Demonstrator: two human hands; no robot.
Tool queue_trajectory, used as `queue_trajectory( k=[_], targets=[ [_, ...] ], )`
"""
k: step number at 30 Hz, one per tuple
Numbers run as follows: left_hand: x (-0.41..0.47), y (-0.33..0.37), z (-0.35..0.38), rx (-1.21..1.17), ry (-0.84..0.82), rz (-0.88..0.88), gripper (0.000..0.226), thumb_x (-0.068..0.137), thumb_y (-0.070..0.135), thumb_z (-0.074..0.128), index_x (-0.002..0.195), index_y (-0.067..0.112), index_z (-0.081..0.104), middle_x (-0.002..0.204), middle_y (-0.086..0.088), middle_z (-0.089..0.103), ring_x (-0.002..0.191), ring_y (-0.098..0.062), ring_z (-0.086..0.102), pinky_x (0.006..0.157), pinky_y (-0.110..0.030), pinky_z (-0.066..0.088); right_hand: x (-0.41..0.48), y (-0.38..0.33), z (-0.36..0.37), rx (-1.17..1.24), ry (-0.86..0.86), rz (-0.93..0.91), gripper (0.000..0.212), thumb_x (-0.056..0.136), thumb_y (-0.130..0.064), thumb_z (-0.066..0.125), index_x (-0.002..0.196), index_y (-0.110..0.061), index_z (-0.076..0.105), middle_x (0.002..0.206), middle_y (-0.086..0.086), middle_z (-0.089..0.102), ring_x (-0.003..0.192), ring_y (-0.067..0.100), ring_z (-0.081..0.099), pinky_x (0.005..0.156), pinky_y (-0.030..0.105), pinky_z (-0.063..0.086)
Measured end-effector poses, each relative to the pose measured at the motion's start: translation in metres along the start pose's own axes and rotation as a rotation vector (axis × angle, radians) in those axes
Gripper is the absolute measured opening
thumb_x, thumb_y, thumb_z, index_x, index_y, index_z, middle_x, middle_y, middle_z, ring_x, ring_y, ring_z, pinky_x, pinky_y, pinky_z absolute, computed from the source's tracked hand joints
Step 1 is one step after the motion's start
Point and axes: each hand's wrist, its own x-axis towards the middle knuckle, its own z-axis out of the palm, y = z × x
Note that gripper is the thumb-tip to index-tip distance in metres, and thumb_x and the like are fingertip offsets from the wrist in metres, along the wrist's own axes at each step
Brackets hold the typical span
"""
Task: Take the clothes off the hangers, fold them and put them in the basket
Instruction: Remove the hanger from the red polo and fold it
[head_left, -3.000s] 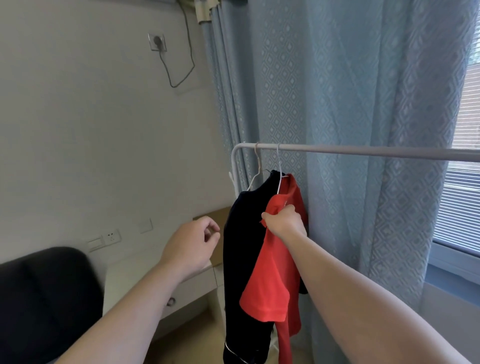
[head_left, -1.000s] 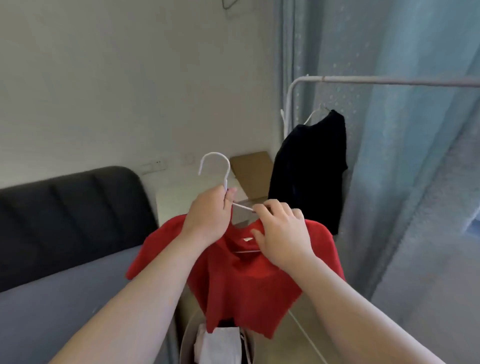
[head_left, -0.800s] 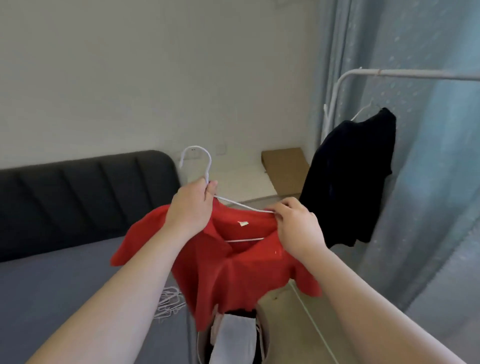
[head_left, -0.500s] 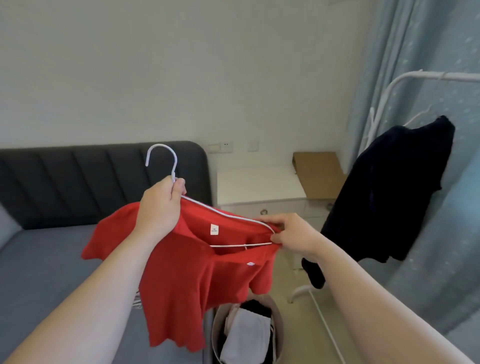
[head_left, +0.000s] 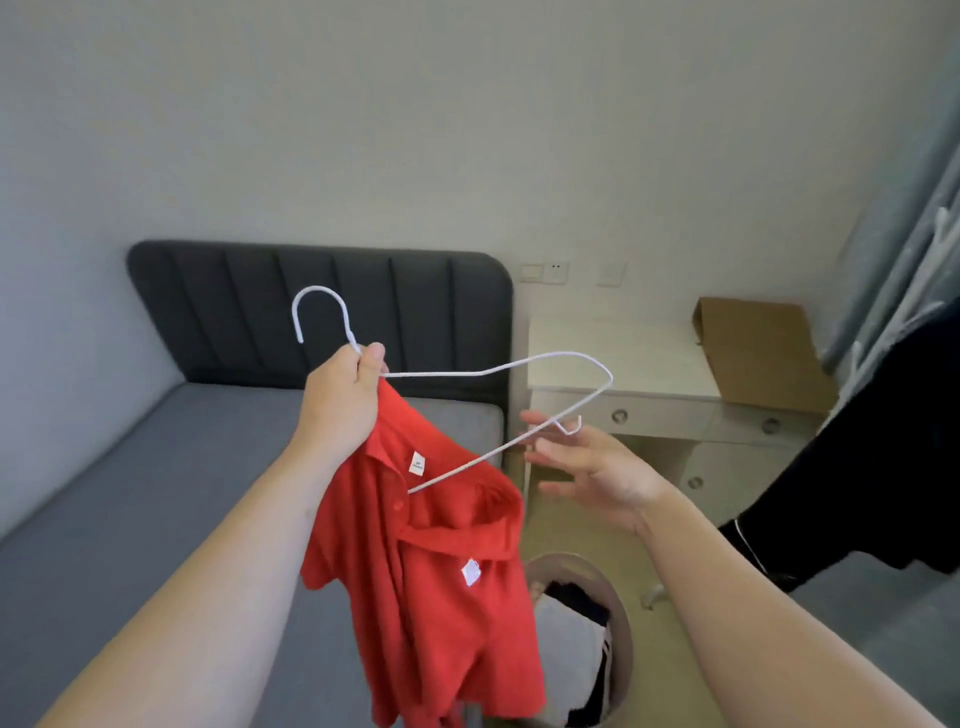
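Left hand (head_left: 340, 400): I am gripping the white hanger (head_left: 498, 370) neck and the red shirt (head_left: 441, 571) collar.
Right hand (head_left: 592, 467): I am spreading its fingers, holding nothing.
Red shirt: half freed, unfolded, dangling beside the basket (head_left: 626, 644).
Black garment (head_left: 872, 467): waiting, apparently still hung up.

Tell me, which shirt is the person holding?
The red shirt, bunched with the white hanger in the left hand. The black shirt hangs apart at the right.

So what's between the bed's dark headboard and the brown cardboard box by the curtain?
In the head view, a pale bedside cabinet sits between the headboard and the cardboard box; the box rests on its right end.
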Motion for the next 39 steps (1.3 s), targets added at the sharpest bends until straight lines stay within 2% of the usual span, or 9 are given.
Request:
queue_trajectory(
  k=[2,4,7,12,15,20,25,34,39],
  targets=[
    [-0.001,-0.013,-0.004,0.045,-0.054,-0.011,0.03,0.102,0.041,0.044,0.091,0.019,0.061,0.08,0.012,0.06,0.079,-0.008,0.054,0.067,-0.023,0.034,0.01,-0.003,0.011,0.099,0.135,-0.044,0.049,0.076,-0.051,0.076,0.115,-0.022,0.07,0.116,0.001,0.067,0.081,0.012,0.056,0.066,0.028,0.037],
    [-0.004,-0.024,-0.003,0.073,-0.186,-0.026,0.02,0.094,0.043,0.06,0.095,0.023,0.059,0.081,0.008,0.061,0.078,-0.009,0.056,0.065,-0.025,0.037,0.02,-0.004,0.016,0.123,0.319,-0.07,0.045,0.083,-0.058,0.064,0.101,-0.017,0.072,0.102,0.006,0.07,0.061,0.012,0.046,0.054,0.027,0.027],
    [-0.01,-0.045,0.003,0.07,-0.403,-0.064,0.033,0.082,0.025,0.075,0.107,0.029,0.054,0.087,0.009,0.056,0.08,-0.01,0.056,0.065,-0.022,0.04,0.035,0.006,0.022,0.064,0.454,-0.068,0.046,0.091,-0.057,0.057,0.088,-0.013,0.071,0.095,0.01,0.076,0.054,0.015,0.049,0.056,0.027,0.034],
    [-0.005,-0.08,0.015,0.056,-0.508,-0.185,0.057,0.078,-0.012,0.047,0.115,0.032,0.052,0.09,0.008,0.052,0.076,-0.009,0.052,0.056,-0.018,0.037,0.051,0.02,0.018,0.119,0.538,-0.013,0.057,0.095,-0.062,0.046,0.075,-0.01,0.06,0.078,0.014,0.074,0.058,0.024,0.063,0.055,0.03,0.04],
    [0.004,-0.103,0.032,0.087,-0.473,-0.24,0.055,0.079,-0.012,0.04,0.116,0.026,0.057,0.107,0.006,0.061,0.099,-0.016,0.057,0.075,-0.025,0.042,0.075,0.032,0.013,0.095,0.55,0.019,0.06,0.099,-0.06,0.036,0.07,-0.01,0.051,0.076,0.017,0.073,0.057,0.026,0.064,0.05,0.03,0.046],
    [0.021,-0.158,0.07,0.239,-0.218,-0.466,0.042,0.085,-0.008,0.05,0.122,0.009,0.059,0.126,-0.009,0.063,0.12,-0.028,0.056,0.094,-0.029,0.04,0.13,0.064,-0.001,0.201,0.49,0.037,0.058,0.102,-0.053,0.036,0.069,-0.007,0.048,0.072,0.019,0.066,0.06,0.032,0.061,0.062,0.041,0.056],
    [0.037,-0.228,0.105,0.318,-0.078,-0.86,0.035,0.089,-0.002,0.052,0.124,-0.006,0.055,0.127,-0.028,0.058,0.122,-0.041,0.053,0.099,-0.041,0.044,0.2,0.091,-0.028,0.265,0.475,0.13,0.058,0.103,-0.048,0.036,0.068,-0.003,0.047,0.063,0.018,0.063,0.049,0.026,0.063,0.066,0.045,0.058],
    [0.054,-0.301,0.148,0.433,-0.249,-1.136,0.025,0.093,0.006,0.055,0.113,-0.004,0.066,0.119,-0.024,0.065,0.115,-0.038,0.06,0.094,-0.038,0.046,0.324,0.134,-0.053,0.525,0.667,0.354,0.05,0.105,-0.045,0.035,0.072,-0.009,0.048,0.056,0.01,0.066,0.05,0.024,0.066,0.051,0.031,0.058],
    [0.066,-0.32,0.163,0.356,-0.228,-1.155,0.038,0.092,0.003,0.052,0.129,0.004,0.056,0.127,-0.021,0.061,0.119,-0.035,0.057,0.098,-0.036,0.046,0.38,0.176,-0.02,0.501,0.626,0.507,0.048,0.107,-0.037,0.035,0.079,-0.002,0.051,0.072,0.014,0.068,0.071,0.029,0.067,0.071,0.039,0.061]
  ],
)
